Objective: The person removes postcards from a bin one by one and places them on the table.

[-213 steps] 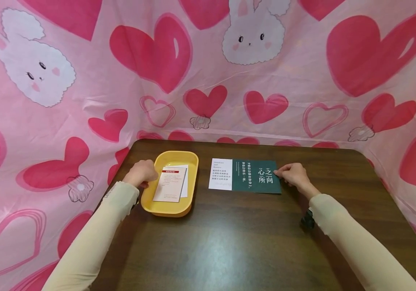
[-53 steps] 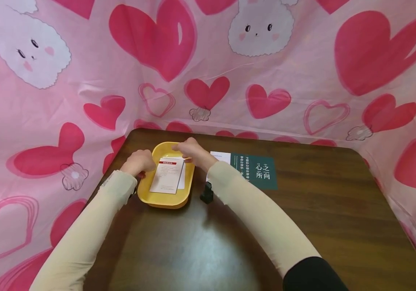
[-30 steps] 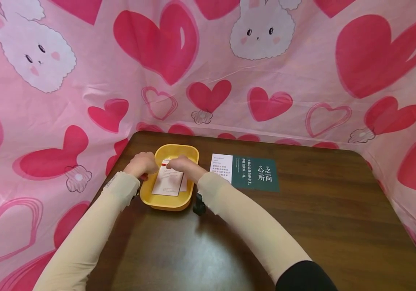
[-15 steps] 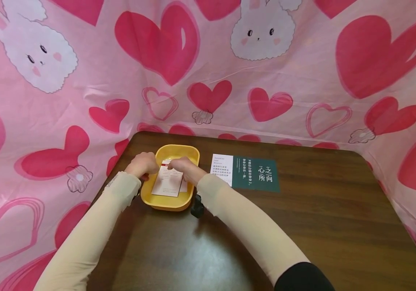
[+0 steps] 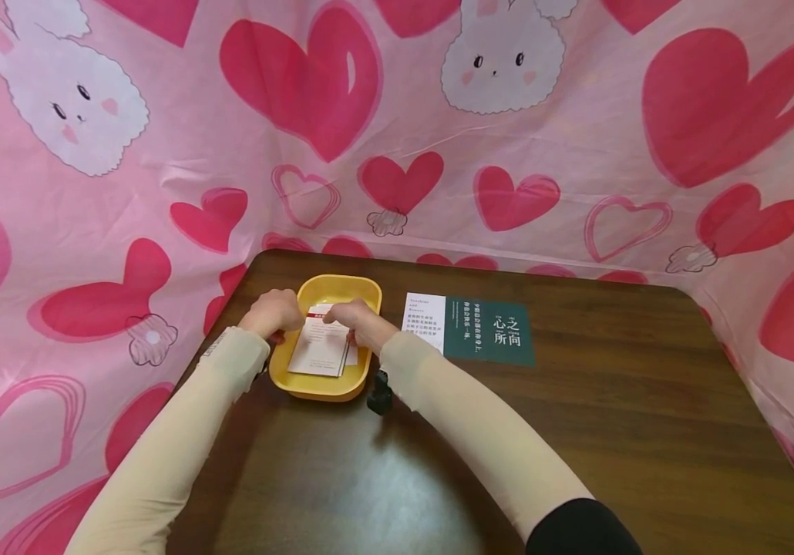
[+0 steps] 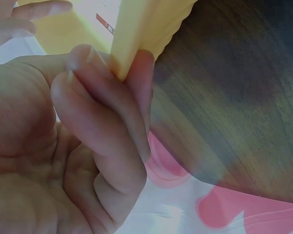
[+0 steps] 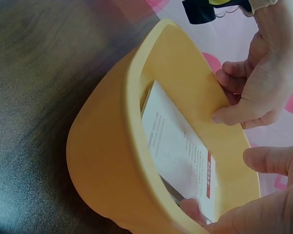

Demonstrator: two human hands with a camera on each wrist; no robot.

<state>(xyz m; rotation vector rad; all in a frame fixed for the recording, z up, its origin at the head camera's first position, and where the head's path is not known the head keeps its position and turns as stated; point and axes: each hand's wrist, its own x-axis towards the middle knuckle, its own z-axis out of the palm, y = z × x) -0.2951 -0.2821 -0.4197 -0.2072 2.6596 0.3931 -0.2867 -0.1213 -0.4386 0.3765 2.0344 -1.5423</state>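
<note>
Red-banded card (image 5: pixel 317 351) lies in the yellow tray (image 5: pixel 321 394), between the two hands, mostly on the near side of the right one. Left hand (image 5: pixel 274 312): fingers curled, tray's side wall pinched between thumb and fingers. Right hand (image 5: pixel 358 320): reaching over the tray's other side, fingers apart, not closed round anything; one fingertip at the card's edge by the banded end, another finger held clear of it. Can't tell if that fingertip presses or only touches. Second card (image 5: pixel 351 355) pokes out from under the first, just below the right hand. Beyond the right hand, on the bench (image 5: pixel 647 385): white printed card (image 5: pixel 425 317), partly behind the right sleeve (image 5: pixel 480 416), and green card (image 5: pixel 490 331), edges meeting; can't tell which overlaps. Black device (image 5: pixel 379 395) at the right wrist. Pink heart-and-rabbit cloth (image 5: pixel 402 183) hangs behind both hands.
</note>
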